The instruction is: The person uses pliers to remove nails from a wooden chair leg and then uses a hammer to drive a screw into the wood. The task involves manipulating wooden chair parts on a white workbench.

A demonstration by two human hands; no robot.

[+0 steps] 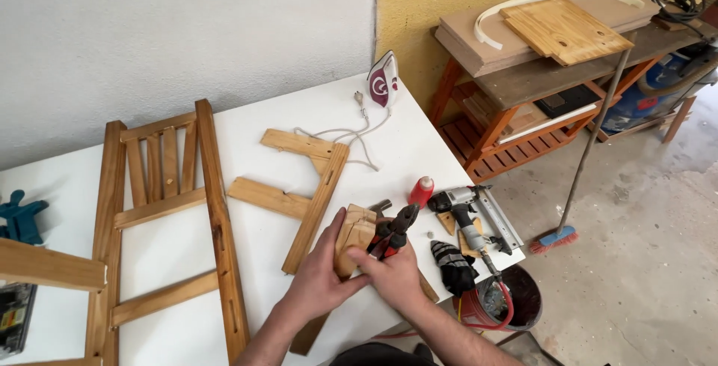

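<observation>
My left hand (318, 280) grips a small block of light wood (351, 235) over the near edge of the white table (187, 239). My right hand (396, 276) holds red-and-black pliers (395, 230), their jaws pointing away just right of the block. The thumb of that hand also rests on the block. A hammer head (380, 206) pokes out behind the block.
A wooden ladder-like frame (168, 224) lies at left, an F-shaped wooden piece (303, 186) in the middle. A clothes iron (383, 80) with cord stands at the far edge. A red bottle (422, 191), nail gun (467, 213) and black glove (452, 265) sit right. A wooden rack (538, 74) and broom (591, 142) stand beyond.
</observation>
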